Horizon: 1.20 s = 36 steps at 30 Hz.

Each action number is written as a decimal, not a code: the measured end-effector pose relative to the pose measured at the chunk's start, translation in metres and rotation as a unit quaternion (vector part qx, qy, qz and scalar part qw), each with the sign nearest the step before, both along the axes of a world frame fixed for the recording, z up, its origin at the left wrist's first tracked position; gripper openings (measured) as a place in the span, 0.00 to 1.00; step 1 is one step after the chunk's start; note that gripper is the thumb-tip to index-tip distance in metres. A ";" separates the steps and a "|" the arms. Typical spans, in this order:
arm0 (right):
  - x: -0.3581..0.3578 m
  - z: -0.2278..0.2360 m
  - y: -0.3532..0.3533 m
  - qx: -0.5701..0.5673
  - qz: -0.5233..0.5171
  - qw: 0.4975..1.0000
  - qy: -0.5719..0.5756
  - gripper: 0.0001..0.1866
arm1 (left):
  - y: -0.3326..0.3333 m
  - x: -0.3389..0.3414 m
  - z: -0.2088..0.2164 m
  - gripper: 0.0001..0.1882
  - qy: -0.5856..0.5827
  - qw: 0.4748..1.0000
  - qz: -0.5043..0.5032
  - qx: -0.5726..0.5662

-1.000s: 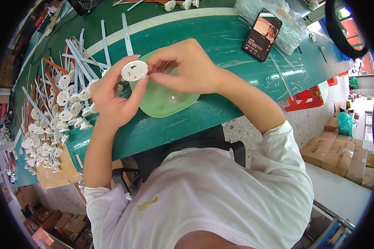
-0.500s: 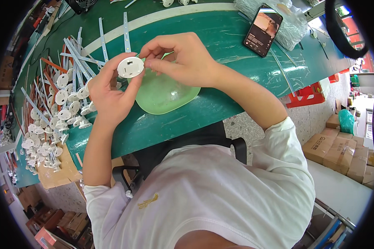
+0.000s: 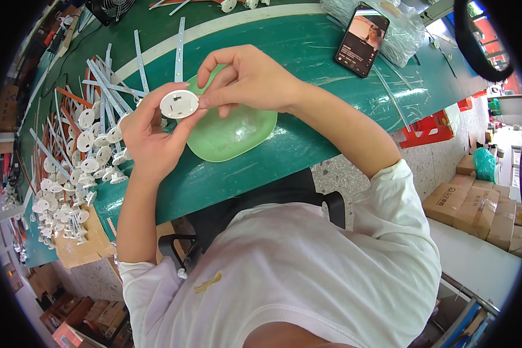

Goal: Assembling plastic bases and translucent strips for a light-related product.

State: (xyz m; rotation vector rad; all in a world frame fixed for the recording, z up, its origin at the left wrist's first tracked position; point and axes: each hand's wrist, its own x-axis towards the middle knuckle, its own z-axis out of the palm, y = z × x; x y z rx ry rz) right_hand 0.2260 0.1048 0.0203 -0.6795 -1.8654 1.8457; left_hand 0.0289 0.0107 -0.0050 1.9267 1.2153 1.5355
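Observation:
A white round plastic cap (image 3: pixel 179 105) with a small dark slot in its face is gripped at the rim between the thumb and fingers of my left hand (image 3: pixel 156 130). My right hand (image 3: pixel 246 81) has its thumb and index finger pinched together at the cap's right edge. Whatever is between those fingertips is too small to name. Under my right hand lies a light green plastic dish (image 3: pixel 232 139). Two pale LED strips (image 3: pixel 180 49) stretch away beyond my hands; whether they join the held cap is hidden.
A heap of white round caps (image 3: pixel 86 141) with pale and orange strips covers the left of the green table (image 3: pixel 307 124). A phone (image 3: pixel 362 39) rests by clear plastic wrap (image 3: pixel 401 36) at the far right. Cardboard boxes (image 3: pixel 464 209) and a red crate (image 3: pixel 428 130) are off the table's right side.
The cap and my left hand have shifted slightly down and left. My right fingertips have come closer onto the cap's right edge. The phone screen shows a different picture.

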 end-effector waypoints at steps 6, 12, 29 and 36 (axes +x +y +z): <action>-0.002 -0.001 -0.003 -0.064 0.000 0.996 0.064 0.14 | -0.002 -0.003 -0.004 0.18 -0.027 0.998 0.062 -0.018; -0.010 -0.014 -0.011 0.104 -0.029 0.994 0.012 0.08 | -0.002 -0.001 -0.004 0.17 -0.080 0.993 0.079 -0.029; -0.009 -0.011 -0.019 0.172 -0.126 0.977 0.016 0.09 | 0.000 0.000 0.000 0.17 -0.114 0.989 0.073 -0.062; -0.007 -0.006 -0.024 0.394 -0.159 0.902 0.080 0.06 | 0.002 0.001 -0.001 0.21 -0.030 0.996 0.078 0.043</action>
